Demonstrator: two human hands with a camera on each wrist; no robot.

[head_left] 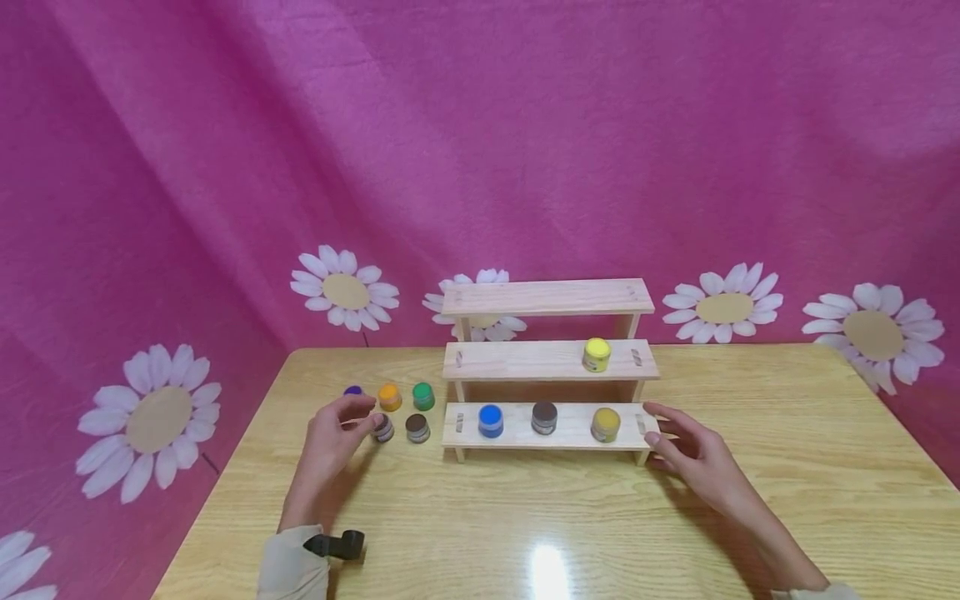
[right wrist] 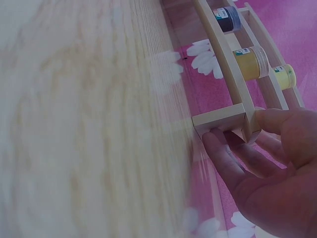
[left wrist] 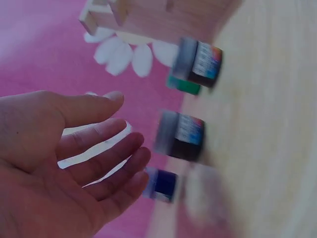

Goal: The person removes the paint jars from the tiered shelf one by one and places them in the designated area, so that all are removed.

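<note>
My left hand (head_left: 335,435) hovers over the small paint jars at the left, fingers loosely spread and holding nothing. Right at its fingertips is a dark-lidded jar (head_left: 383,429); a purple jar (head_left: 353,390) is partly hidden behind the fingers. Beside them stand an orange jar (head_left: 389,397), a green jar (head_left: 423,396) and a dark brown jar (head_left: 417,428). With thumb and fingers, my right hand (right wrist: 277,168) holds the right end of the lowest step of a three-step wooden stand (head_left: 517,360). Blue (head_left: 491,422), dark (head_left: 544,419) and ochre (head_left: 606,425) jars sit on that step.
A yellow jar (head_left: 597,355) stands on the middle step, towards the right. The wooden table (head_left: 480,517) stretches out in front of the stand. A pink curtain (head_left: 480,150) with white daisies hangs behind and at the left.
</note>
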